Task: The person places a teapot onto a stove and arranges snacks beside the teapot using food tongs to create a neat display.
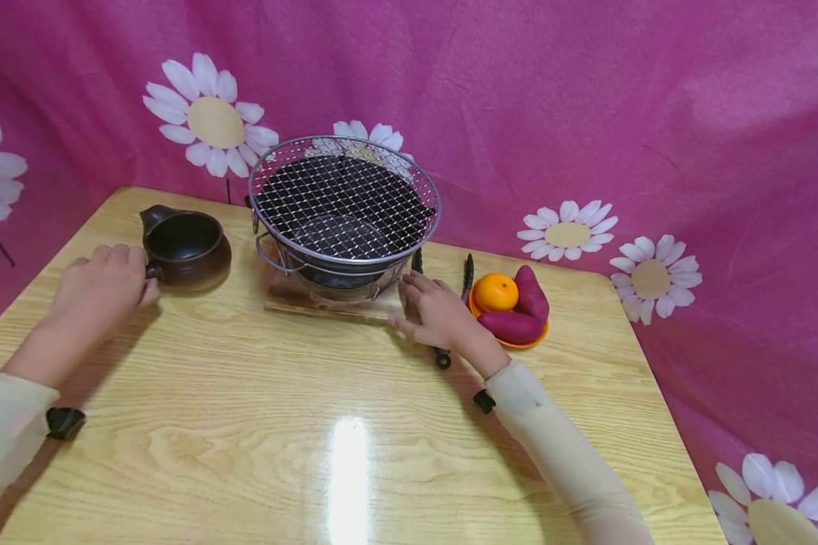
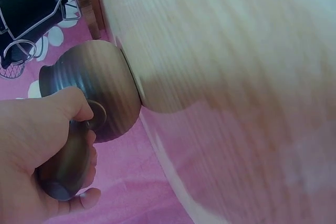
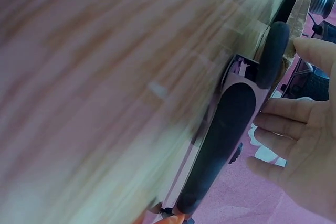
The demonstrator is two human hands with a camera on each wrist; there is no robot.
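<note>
At the table's left, a dark brown clay pot (image 1: 192, 265) with a spout and a side handle stands on the wood. My left hand (image 1: 102, 291) grips its handle (image 2: 65, 166), with the fingers wrapped round and the thumb near the pot's wall. Over a pair of tongs (image 3: 220, 140) with black grips hovers my right hand (image 1: 439, 314). Its fingers are spread and slightly bent, and in the right wrist view they show a gap from the tongs. Part of the tongs is hidden under this hand in the head view.
A round grill with a wire mesh (image 1: 344, 200) stands on a wooden board (image 1: 313, 303) at the back middle. Right of the tongs, an orange plate (image 1: 528, 344) bears a mandarin (image 1: 496, 292) and purple sweet potatoes (image 1: 511, 327). A pink flowered cloth (image 1: 463, 91) hangs behind.
</note>
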